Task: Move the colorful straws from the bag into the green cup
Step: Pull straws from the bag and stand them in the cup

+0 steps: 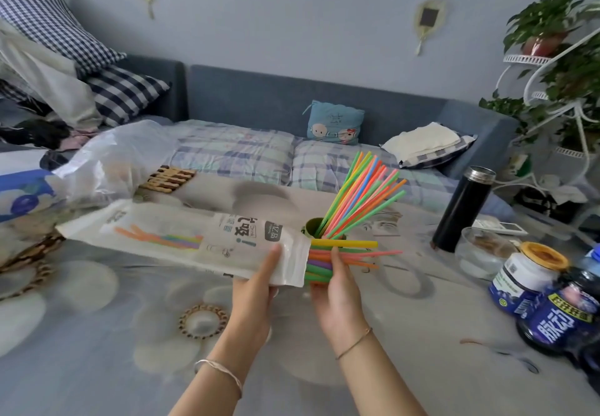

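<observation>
A long white straw bag (pixel 181 237) lies level above the table, and my left hand (pixel 258 281) grips its open right end. A bundle of colourful straws (pixel 344 255) sticks out of that mouth to the right; my right hand (pixel 337 281) is closed around them just outside the bag. More straws show through the bag's clear window. Right behind my hands stands the green cup (pixel 314 224), partly hidden, with a fan of colourful straws (pixel 363 195) leaning up and right out of it.
A black thermos (pixel 462 209) stands to the right of the cup. A glass bowl (pixel 480 253), a white jar with a yellow lid (pixel 526 274) and dark blue bottles (pixel 558 321) crowd the table's right side. A crumpled plastic bag (pixel 113 159) lies at the back left.
</observation>
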### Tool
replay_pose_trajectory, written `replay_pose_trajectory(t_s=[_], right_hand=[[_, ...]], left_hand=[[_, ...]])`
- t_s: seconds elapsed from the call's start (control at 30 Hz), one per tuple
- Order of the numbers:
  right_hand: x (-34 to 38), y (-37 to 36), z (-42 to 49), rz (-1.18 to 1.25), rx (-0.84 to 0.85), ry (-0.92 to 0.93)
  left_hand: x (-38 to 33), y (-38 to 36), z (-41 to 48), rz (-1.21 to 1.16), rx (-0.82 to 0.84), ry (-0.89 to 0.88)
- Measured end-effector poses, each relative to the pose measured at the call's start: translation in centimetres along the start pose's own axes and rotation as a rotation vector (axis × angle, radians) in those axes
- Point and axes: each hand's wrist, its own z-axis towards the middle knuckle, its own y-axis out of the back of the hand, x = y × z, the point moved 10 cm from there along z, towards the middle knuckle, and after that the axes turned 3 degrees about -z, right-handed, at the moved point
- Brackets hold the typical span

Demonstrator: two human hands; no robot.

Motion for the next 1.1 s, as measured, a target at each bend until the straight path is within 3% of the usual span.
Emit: replay_pose_trajectory(t_s=[0.37, 0.5, 0.67, 0.77, 0.93, 1.1], right_hand=[[4.8, -2.5, -1.3, -0.591, 0.122, 0.271], [6.6, -3.0, -1.8, -0.679, 0.129, 0.398], [10.4, -1.1, -2.3, -0.561, -0.088, 0.584], [11.1, -1.2, -2.5, -0.471, -0.051, 0.591], [8.8, -3.3, -2.4, -0.750, 0.088, 0.570], [10.2, -3.3, -2.1, -0.606, 0.033, 0.546]], left_hand=[[1.4, 1.1, 1.2, -0.163, 0.007, 0.142], [1.5, 1.1, 1.2, -0.206, 0.013, 0.161], [1.0, 1.7, 1.8, -0.315, -0.020, 0.170], [0.8, 2.0, 1.8, -0.351, -0.047, 0.174], [1.0, 1.3, 1.3, -0.293, -0.048, 0.181], [1.3, 1.8, 1.7, -0.370, -0.100, 0.195]])
